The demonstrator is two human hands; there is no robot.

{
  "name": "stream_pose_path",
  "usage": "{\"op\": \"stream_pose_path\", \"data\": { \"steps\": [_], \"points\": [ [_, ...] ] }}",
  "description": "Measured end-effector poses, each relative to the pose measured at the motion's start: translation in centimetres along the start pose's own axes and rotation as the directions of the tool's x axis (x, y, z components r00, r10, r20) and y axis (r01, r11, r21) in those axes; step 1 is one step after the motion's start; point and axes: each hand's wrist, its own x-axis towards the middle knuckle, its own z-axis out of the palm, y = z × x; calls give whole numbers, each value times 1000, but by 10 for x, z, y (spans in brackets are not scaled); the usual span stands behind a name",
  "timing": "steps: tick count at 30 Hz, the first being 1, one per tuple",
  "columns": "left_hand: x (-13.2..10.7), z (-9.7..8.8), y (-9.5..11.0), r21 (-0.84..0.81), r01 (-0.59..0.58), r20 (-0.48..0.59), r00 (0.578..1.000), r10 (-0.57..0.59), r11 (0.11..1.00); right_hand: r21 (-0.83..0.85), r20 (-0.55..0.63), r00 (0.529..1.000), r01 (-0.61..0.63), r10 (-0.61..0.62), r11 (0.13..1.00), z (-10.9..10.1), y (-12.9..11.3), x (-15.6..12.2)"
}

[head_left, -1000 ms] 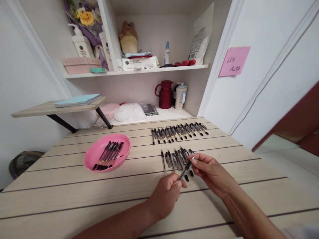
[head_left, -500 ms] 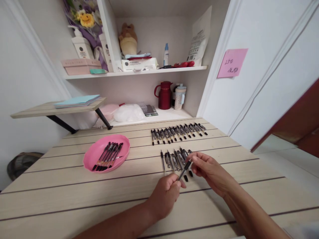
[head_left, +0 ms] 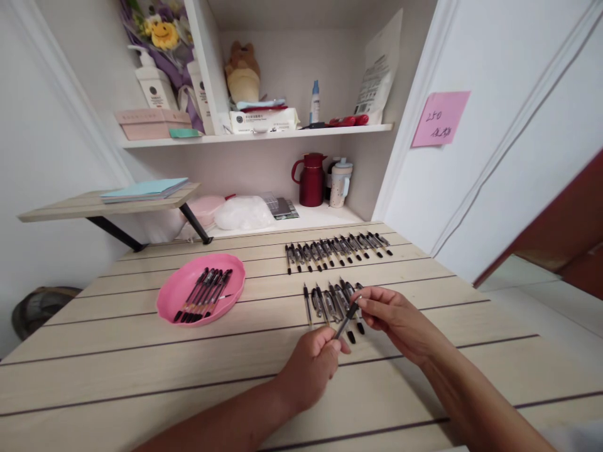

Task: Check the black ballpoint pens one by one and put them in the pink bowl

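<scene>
My left hand point(head_left: 313, 367) is closed round the lower end of a black pen point(head_left: 347, 320), which slants up to the right. My right hand point(head_left: 393, 317) pinches the pen's upper end between thumb and fingers. Both hands hover over the wooden table point(head_left: 141, 370), just in front of a short row of pens point(head_left: 330, 301). A longer row of pens point(head_left: 336, 248) lies farther back. Left of them a pink tray point(head_left: 181, 285) holds several more black pens point(head_left: 205, 295).
Behind the table a white shelf unit holds a red jug point(head_left: 311, 179), a cup point(head_left: 342, 182), bottles, boxes and a plush toy. A small side shelf point(head_left: 108, 204) with a blue folder juts out at the left. A pink note point(head_left: 440, 118) sticks to the right wall.
My right hand's fingers have shifted slightly up and left along the pen's upper end. The left hand has barely moved.
</scene>
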Motion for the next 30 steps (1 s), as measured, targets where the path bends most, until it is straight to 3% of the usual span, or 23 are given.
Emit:
{"op": "stream_pose_path", "data": {
  "steps": [9,15,17,19,22,24,26,27,30],
  "points": [
    [1,-1,1,-19,19,-7,1000,-19,1000,-74,-39,998,36,-38,997,-8,-13,8],
    [2,0,1,-36,30,-12,999,-30,999,-102,96,995,18,-8,995,-4,-12,5],
    [2,0,1,-56,36,-16,999,-37,998,-155,106,994,38,-22,987,-7,-13,8],
    [2,0,2,-74,40,-23,999,-42,996,-263,41,997,79,-71,962,-15,-17,15],
    [1,0,5,-94,44,-42,998,-48,995,-590,-185,958,70,-219,804,-31,-23,31],
    [0,1,8,-104,49,-49,997,-54,993,-821,-252,922,-42,-294,570,-37,-20,42],
    [-1,1,9,-113,52,-44,997,-57,992,-929,-241,925,-133,-293,346,-39,-11,51],
    [-1,1,10,-119,52,-40,998,-58,991,-949,-232,933,-156,-275,273,-39,-6,54],
    [0,0,8,-135,57,-29,998,-61,989,-959,-238,939,-189,-246,210,-38,7,62]
  ]
}}
